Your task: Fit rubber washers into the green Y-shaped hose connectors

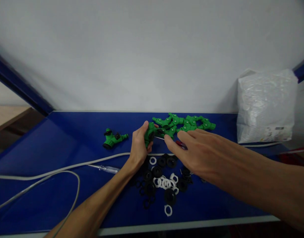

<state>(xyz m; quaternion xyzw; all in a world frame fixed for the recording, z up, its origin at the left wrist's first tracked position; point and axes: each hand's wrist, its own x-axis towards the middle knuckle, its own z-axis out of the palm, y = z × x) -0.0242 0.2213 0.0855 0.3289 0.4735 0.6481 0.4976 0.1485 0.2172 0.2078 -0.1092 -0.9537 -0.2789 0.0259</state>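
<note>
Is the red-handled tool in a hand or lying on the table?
In the right hand: its red handle shows within the grip, and the thin metal shaft points toward the green connector in the left hand.

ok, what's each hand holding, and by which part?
Left hand: a green connector, by its body, fingers wrapped behind. Right hand: a thin-shafted tool, by its red handle.

The table (pixel 74 132) is viewed from close above by a single head-worn camera, faced forward and downward, with the pale wall (pixel 142 56) behind taken in.
</note>
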